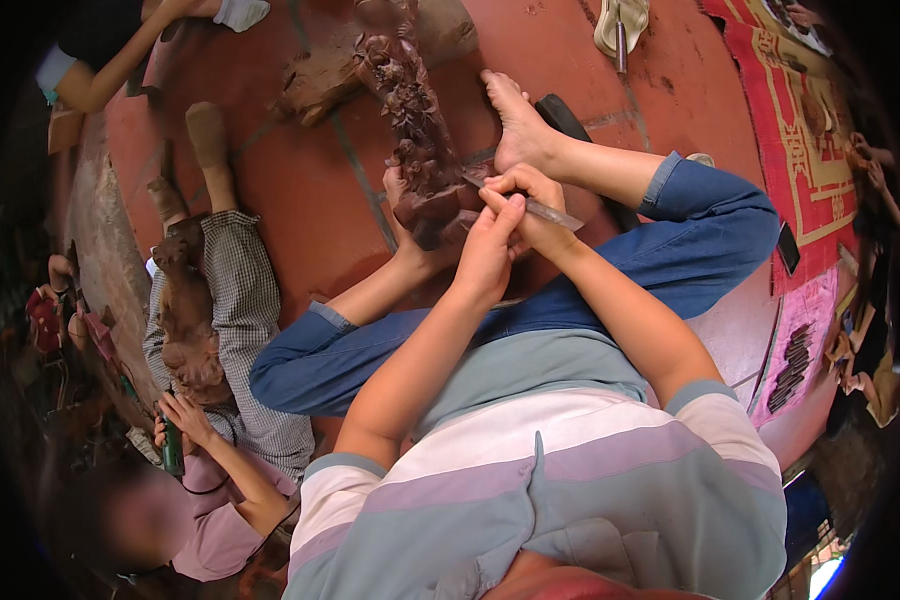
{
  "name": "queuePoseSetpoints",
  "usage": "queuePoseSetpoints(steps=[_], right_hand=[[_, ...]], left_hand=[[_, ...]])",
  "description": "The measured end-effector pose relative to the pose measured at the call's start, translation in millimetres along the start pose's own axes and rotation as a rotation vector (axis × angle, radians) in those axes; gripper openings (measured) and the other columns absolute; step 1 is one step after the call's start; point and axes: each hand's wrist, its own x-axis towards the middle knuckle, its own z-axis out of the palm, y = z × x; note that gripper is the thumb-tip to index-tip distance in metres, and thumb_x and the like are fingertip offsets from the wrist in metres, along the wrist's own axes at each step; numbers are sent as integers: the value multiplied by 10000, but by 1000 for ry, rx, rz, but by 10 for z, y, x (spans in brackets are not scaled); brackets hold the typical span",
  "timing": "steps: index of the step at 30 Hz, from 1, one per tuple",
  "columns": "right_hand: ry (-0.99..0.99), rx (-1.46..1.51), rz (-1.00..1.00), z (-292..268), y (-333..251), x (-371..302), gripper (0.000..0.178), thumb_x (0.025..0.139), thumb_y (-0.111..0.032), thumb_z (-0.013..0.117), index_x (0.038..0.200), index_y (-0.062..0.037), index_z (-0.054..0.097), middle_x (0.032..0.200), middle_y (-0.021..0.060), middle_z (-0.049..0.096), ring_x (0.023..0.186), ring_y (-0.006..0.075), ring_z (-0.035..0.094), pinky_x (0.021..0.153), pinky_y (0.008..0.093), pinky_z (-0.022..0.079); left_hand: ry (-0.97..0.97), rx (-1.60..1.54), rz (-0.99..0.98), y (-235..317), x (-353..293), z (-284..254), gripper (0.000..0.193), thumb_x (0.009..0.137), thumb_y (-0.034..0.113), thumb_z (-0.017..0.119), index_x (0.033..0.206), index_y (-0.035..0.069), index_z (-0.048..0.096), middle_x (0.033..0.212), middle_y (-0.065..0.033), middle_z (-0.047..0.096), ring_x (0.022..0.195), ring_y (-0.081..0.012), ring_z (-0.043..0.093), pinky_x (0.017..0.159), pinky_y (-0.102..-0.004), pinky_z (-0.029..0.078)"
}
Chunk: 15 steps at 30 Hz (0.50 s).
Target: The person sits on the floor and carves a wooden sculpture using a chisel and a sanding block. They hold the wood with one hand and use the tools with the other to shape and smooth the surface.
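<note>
Your left hand (490, 245) and right hand (526, 195) meet just past your knees, both clenched around a metal chisel (545, 210) whose tip touches the dark wooden carving (418, 130). The carving lies on the red tiled floor (300, 190), its base against your feet. Farther left, another person holds a second carving (188, 320).

A red patterned mat (805, 150) lies near a sandal (620, 22).
</note>
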Motion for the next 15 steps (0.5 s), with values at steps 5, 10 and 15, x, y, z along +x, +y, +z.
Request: queuePoseSetpoints(steps=[5,10,15], right_hand=[[64,53,36,62,-39,148,116,762,-91,749,797,-21,664,802,73,666,763,142,638,719,277,505],[-94,24,161,-59,-15,-23,119,788,-100,737,817,-5,672,814,60,668,756,97,608,698,247,494],[30,205,302,57,-11,211,120,797,-112,737,820,-14,670,835,41,676,765,73,592,711,233,487]], left_hand=[[-37,1,105,87,113,21,402,952,397,544,1267,155,478,1185,20,571,1096,-109,539,936,-326,408],[-30,5,-19,-22,-17,-7,395,957,404,534,1260,155,488,1157,27,580,1057,-87,543,906,-288,405],[7,58,145,145,122,96,419,945,400,552,1276,157,471,1183,16,570,1065,-81,527,896,-287,395]])
